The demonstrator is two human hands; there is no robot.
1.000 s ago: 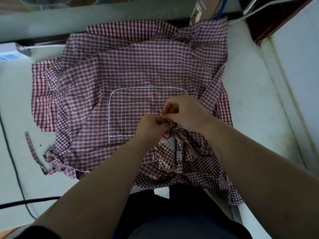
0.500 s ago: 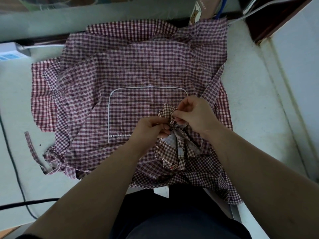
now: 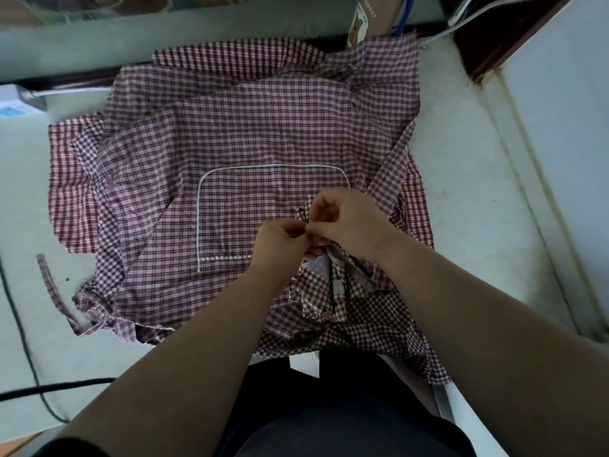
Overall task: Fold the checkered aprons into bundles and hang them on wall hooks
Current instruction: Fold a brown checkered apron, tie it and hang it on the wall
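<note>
L hand (image 3: 283,239), R hand (image 3: 349,222) — pinched on apron bundle (image 3: 324,288)

Both bare forearms reach forward from the near edge of the surface and converge toward its middle. The left hand (image 3: 280,240) is curled, its fingers (image 3: 298,230) bunched and pinching cloth at their tips, knuckles turned upward. The right hand (image 3: 352,224) sits just beside it, touching it at the fingertips, with its fingers (image 3: 324,206) bent inward and closed on the same gathered cloth. The right wrist is flexed slightly downward; the left wrist runs straight.
</note>
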